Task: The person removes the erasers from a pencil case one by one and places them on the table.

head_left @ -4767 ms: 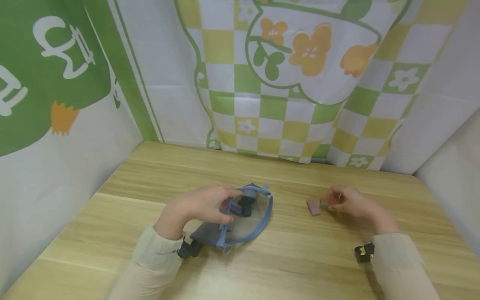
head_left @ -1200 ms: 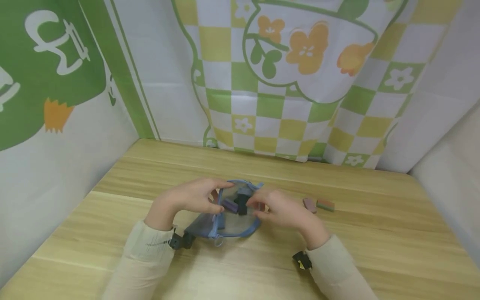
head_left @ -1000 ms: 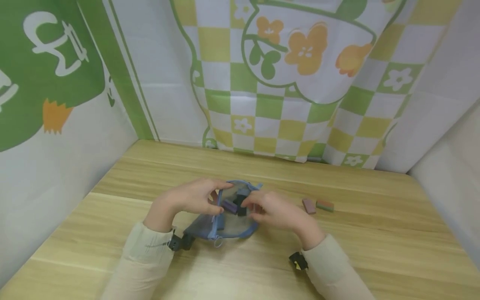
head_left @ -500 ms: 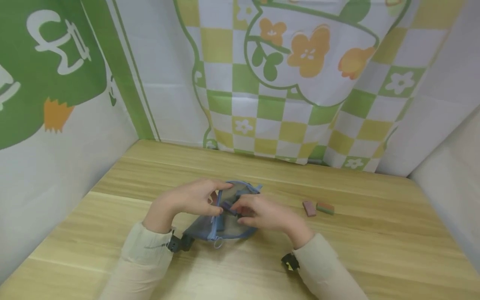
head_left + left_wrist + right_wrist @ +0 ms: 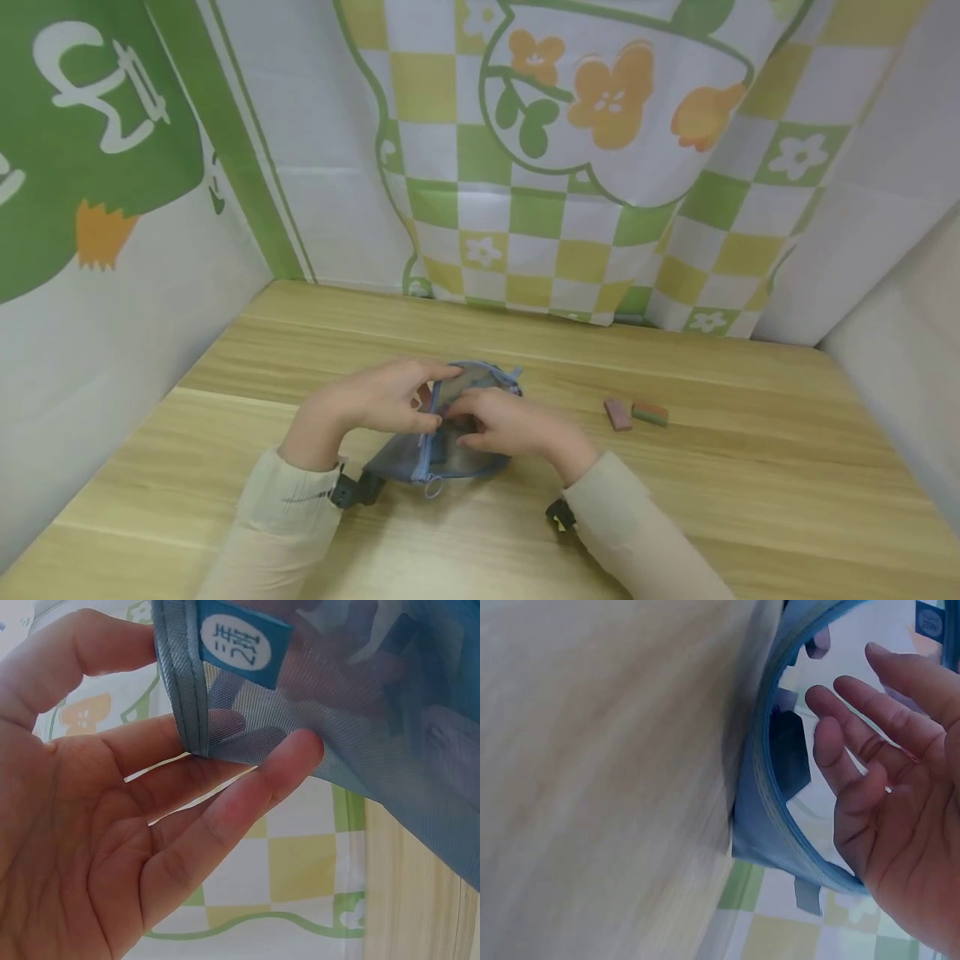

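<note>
I have the blue mesh pouch point(image 5: 396, 458) lying on the wooden surface point(image 5: 750, 433), its mouth facing the right side, between the two hands. The left hand point(image 5: 378, 396) grasps it by the rim point(image 5: 180, 682) — in the left wrist view I see fingertips through the mesh behind it, with the little finger in front. A label point(image 5: 244, 645) with a white oval and dark characters sits just inside that edge. From the head view I can make out a ring point(image 5: 433, 487) hanging at the pouch's near corner.

The right hand point(image 5: 517, 425) reaches into the mouth, fingers loosely bent and spread, with nothing I can see gripped between them. Near its fingertips I have a dark block point(image 5: 791, 757) inside the pouch, and a small purplish piece point(image 5: 819, 645) farther along the rim.

To the right of the pouch, well apart from it, a pinkish-purple block point(image 5: 618, 414) and an orange-and-green block point(image 5: 649, 413) lie just beside each other. Behind the surface hangs a checked, flowered cloth point(image 5: 540, 212).
</note>
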The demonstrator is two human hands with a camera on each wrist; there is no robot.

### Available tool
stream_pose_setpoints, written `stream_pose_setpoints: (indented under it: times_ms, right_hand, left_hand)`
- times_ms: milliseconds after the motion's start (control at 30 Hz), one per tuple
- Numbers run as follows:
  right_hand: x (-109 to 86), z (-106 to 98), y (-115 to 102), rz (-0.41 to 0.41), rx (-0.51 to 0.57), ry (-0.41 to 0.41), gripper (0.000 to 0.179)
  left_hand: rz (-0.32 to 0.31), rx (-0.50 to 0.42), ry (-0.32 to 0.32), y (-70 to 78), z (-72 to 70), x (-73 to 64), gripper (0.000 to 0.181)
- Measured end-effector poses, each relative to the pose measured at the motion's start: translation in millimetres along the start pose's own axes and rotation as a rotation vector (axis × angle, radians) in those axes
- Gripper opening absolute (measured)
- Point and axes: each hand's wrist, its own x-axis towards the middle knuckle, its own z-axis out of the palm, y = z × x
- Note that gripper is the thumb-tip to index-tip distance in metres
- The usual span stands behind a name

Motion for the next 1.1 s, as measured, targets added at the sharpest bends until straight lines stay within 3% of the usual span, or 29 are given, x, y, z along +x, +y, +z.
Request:
stream_pose_setpoints:
  times_ms: [333,800,1100]
  right_hand:
    - [13.2,6,1,-0.012,0.078,-0.040,0.034]
    - [29.2,6,-1,0.050,0.021,-0.112,0.024]
    - [34.2,8,-3,0.091,-0.013,-0.104,0.035]
  left_hand:
    - [0.000,0.009,0.004,-2.2,1.1,-1.0,0.070]
    - [0.005,-0.006,0.007,-5.0,-2.3,-3.2,0.071]
    - [0.005,-0.004,0.015,-8.5,-3.7,-3.5,0.071]
